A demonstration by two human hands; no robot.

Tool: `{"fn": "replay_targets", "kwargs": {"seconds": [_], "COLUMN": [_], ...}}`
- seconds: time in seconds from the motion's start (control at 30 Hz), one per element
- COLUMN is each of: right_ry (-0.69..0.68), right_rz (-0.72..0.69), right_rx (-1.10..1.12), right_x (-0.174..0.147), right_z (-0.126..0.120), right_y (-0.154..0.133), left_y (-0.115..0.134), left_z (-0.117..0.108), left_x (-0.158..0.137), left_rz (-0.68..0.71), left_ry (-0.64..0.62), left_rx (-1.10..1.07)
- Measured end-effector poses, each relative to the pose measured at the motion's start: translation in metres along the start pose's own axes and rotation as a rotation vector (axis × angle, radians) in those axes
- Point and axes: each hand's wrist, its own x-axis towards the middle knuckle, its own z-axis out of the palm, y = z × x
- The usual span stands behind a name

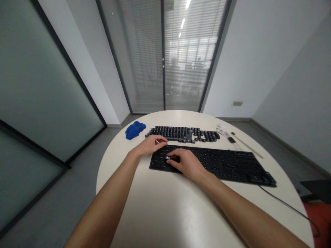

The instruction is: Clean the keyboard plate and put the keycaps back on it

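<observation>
A black keyboard base point(227, 165) with its keycaps off lies on the table in front of me, its back left part partly covered by my hands. My right hand point(187, 162) is over its left part, thumb and index finger pinched on a small keycap point(168, 157) just above or touching the base. My left hand point(152, 144) is at the base's back left corner, fingers stretched and thumb apart, holding nothing that I can see. Just beyond it, loose black keycaps point(173, 132) are laid out in rows, with gaps toward their right side.
A crumpled blue cloth point(135, 130) lies at the back left of the round white table point(165, 213). At the back right are a thin wooden-handled brush point(248, 145) and a whitish wire tool point(222, 129). The keyboard's cable point(287, 199) runs over the right edge.
</observation>
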Motion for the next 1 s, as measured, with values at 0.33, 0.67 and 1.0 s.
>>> {"fn": "replay_targets", "kwargs": {"seconds": [0.33, 0.67, 1.0], "right_ry": [-0.131, -0.127, -0.126], "right_rz": [-0.153, -0.181, -0.177], "right_rx": [-0.210, -0.209, -0.166], "right_x": [-0.005, -0.007, -0.006], "right_z": [0.002, 0.002, 0.001], "right_y": [-0.012, -0.014, -0.014], "left_y": [-0.014, -0.012, -0.014], "left_z": [0.004, 0.002, 0.000], "left_x": [-0.001, -0.002, -0.001], "left_rz": [0.041, 0.050, 0.109], "left_ry": [0.057, 0.038, -0.036], "left_rx": [0.214, 0.227, 0.216]}}
